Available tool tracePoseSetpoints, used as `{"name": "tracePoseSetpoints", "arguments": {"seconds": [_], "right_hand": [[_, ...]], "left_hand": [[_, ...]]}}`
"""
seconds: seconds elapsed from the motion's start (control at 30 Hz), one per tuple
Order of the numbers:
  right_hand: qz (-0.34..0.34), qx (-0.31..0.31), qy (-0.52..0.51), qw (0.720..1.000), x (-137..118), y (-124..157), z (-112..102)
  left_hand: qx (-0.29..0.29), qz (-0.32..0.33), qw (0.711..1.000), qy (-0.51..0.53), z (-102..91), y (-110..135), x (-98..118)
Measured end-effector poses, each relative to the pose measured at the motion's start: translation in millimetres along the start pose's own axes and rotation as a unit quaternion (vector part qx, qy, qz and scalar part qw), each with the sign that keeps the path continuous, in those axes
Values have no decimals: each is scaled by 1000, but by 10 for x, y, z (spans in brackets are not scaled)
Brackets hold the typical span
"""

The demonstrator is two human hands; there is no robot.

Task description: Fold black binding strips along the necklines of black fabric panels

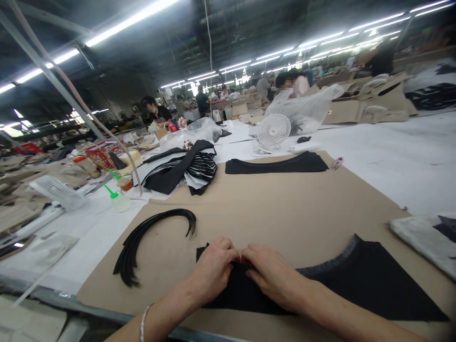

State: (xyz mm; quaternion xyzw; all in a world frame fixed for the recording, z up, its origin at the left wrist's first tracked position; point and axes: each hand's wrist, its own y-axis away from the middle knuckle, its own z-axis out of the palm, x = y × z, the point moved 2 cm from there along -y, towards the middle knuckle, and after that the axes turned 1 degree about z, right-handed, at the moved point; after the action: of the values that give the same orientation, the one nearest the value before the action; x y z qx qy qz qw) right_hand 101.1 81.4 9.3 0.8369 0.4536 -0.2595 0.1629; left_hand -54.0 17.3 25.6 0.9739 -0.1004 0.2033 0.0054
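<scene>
"Ceiling tubes (131, 22) glow overhead. What's on your table (384, 156)?"

"Brown sheet (270, 209). Along its near side lies black fabric (384, 285), its edge pinched in my left hand (215, 266) and right hand (269, 270), side by side."

"Any readable label?"

"Red box (101, 154), beyond the sheet's far left corner: any print is too small for me to read."

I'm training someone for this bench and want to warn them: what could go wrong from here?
The left hand and right hand pinch the black fabric close together, so its far right end might shift or crease. The loose black strips lie left of the hands, where a sweeping arm could scatter them.
</scene>
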Motion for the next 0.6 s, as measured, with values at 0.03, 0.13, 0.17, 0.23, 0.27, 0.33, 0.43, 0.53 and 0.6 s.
{"name": "tracePoseSetpoints", "arguments": {"seconds": [0.03, 0.13, 0.17, 0.23, 0.27, 0.33, 0.43, 0.53, 0.6], "right_hand": [[-5, 4, -2, 1000, 16, 21, 15], [-17, 14, -8, 1000, 45, 68, 36], [-23, 18, -11, 1000, 48, 79, 36], [-36, 24, -11, 999, 45, 98, 26], [-41, 26, -8, 999, 41, 106, 19], [-53, 28, 6, 998, 31, 124, 5], [-76, 25, 37, 996, 21, 155, -6], [-98, 23, 56, 993, 42, 187, -3], [-109, 17, 61, 992, 72, 206, 0]], "left_hand": [[0, 3, 1000, 5, 3, 8, -8], [-5, 15, 1000, 19, 14, 33, -37], [-6, 21, 1000, 23, 21, 44, -48], [-4, 34, 999, 30, 43, 73, -67], [-1, 42, 999, 30, 57, 90, -75], [8, 56, 998, 20, 92, 132, -84], [20, 66, 998, -4, 148, 203, -79], [27, 65, 997, -9, 191, 269, -63], [30, 67, 997, -3, 208, 299, -51]]}}
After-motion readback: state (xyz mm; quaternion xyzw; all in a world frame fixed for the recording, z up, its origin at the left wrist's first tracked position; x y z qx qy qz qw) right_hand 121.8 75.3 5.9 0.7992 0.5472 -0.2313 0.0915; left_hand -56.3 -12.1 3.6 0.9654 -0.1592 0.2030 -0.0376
